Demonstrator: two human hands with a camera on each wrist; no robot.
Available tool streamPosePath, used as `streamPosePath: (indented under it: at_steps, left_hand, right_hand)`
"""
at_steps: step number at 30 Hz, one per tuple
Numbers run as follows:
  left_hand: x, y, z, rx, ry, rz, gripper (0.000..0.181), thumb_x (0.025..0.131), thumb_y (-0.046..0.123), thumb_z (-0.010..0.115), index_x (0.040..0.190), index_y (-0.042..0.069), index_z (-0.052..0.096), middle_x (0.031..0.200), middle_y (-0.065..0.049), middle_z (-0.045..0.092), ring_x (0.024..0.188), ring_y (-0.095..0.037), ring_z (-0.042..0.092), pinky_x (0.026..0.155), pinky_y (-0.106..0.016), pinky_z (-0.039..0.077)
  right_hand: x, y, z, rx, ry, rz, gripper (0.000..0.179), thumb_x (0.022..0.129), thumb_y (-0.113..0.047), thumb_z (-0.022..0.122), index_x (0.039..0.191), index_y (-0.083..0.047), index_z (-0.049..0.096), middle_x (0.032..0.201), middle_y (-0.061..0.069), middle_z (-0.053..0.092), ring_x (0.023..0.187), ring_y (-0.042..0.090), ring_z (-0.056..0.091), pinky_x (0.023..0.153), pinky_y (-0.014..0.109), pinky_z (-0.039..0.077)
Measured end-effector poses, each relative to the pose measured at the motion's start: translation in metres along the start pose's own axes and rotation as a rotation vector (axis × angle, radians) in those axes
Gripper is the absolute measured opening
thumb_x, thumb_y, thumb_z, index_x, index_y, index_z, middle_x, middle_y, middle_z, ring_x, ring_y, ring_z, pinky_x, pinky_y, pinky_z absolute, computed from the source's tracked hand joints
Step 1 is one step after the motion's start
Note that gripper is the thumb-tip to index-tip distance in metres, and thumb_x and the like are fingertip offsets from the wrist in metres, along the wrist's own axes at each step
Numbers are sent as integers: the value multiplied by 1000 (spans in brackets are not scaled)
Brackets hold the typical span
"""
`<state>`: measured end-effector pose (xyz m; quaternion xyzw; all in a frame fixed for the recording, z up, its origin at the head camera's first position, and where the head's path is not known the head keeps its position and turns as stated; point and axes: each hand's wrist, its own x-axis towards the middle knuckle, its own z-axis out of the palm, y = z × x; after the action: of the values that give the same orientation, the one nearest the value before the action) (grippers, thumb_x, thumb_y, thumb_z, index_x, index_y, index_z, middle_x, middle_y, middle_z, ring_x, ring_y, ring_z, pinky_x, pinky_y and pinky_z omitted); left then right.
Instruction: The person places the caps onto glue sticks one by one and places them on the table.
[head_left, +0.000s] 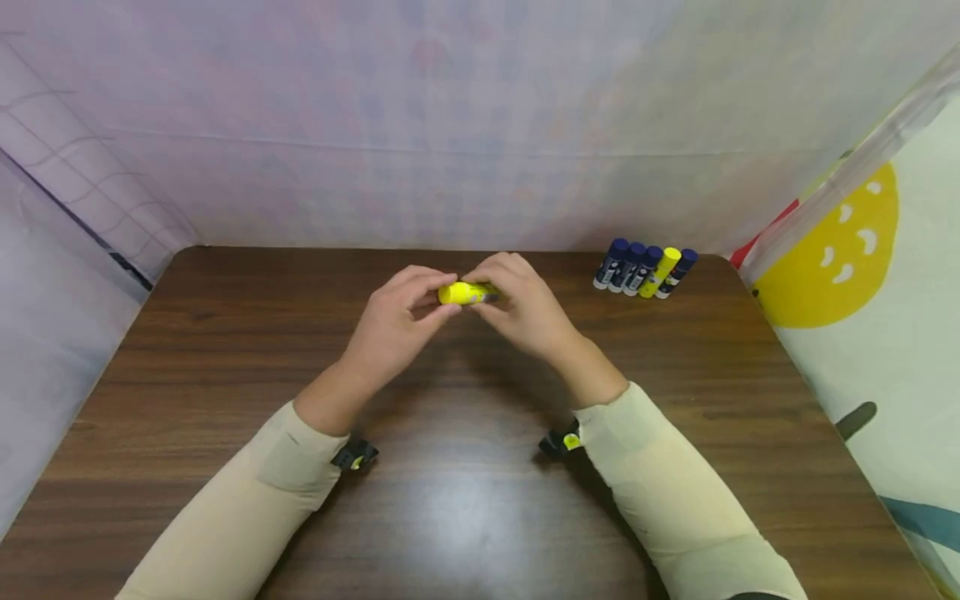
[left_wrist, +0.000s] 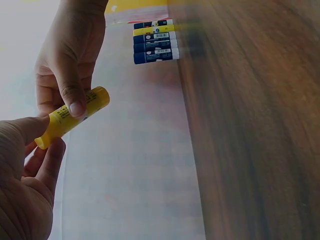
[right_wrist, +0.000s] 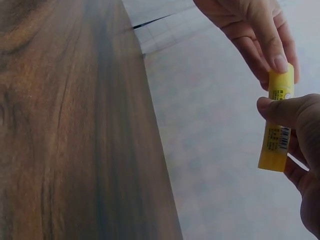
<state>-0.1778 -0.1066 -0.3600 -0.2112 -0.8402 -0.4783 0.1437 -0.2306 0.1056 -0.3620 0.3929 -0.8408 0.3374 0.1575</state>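
Note:
A yellow glue stick (head_left: 467, 293) is held above the table between both hands, lying roughly sideways in the head view. My left hand (head_left: 392, 321) pinches its capped left end between thumb and fingers. Around the body, further along, my right hand (head_left: 525, 308) grips with thumb and fingers. Black print and a barcode show on the glue stick (right_wrist: 277, 135) in the right wrist view, where the right thumb crosses its middle. The left wrist view shows the left thumb and fingertips on one end of the glue stick (left_wrist: 95, 100).
Several glue sticks (head_left: 628, 268) stand in a row at the back right of the brown table (head_left: 225, 375), dark blue ones plus one yellow (head_left: 660, 272). A pale patterned cloth (head_left: 480, 125) hangs behind the table, and a cloth with yellow shapes (head_left: 840, 250) hangs on the right.

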Motion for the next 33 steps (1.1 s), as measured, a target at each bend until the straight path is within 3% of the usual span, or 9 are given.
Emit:
streamPosePath:
  at_steps: [8, 16, 23, 28, 33]
  left_hand:
    - [4, 1, 2, 12, 22, 25, 51, 92, 9, 79, 139, 2, 62, 124, -12, 67, 110, -23, 70, 95, -30, 61]
    - [8, 0, 1, 17, -6, 5, 47, 98, 15, 74, 141, 5, 60, 123, -13, 67, 110, -24, 68, 98, -34, 60]
    - [11, 2, 3, 33, -26, 21, 43, 99, 17, 73, 139, 4, 62, 123, -11, 66, 110, -23, 68, 96, -34, 60]
    - [12, -1, 5, 35, -33, 34, 42, 99, 17, 73, 138, 3, 62, 124, -11, 66, 111, -24, 68, 97, -34, 60]
    - [13, -2, 8, 38, -33, 54, 42, 99, 17, 73, 137, 2, 62, 123, -13, 66, 110, -28, 69, 96, -35, 60]
  right_hand:
    - [-5, 6, -8, 60, 62, 25, 32, 84, -3, 85, 114, -4, 73, 115, 11, 70, 111, 27, 60, 98, 39, 53]
    - [-8, 17, -29, 136, 110, 185, 33, 86, -9, 85, 117, -4, 73, 113, 9, 68, 106, 20, 62, 91, 28, 57]
    - [-15, 34, -50, 168, 206, 286, 32, 88, -5, 83, 118, -1, 70, 113, 12, 65, 97, 18, 57, 82, 20, 50]
    - [-24, 46, -62, 180, 280, 363, 33, 91, -7, 81, 121, -2, 70, 110, 1, 63, 99, 9, 57, 81, 20, 49]
    - [-33, 54, -76, 215, 335, 444, 35, 94, -9, 77, 128, -2, 69, 109, -13, 61, 98, 6, 61, 78, 12, 52]
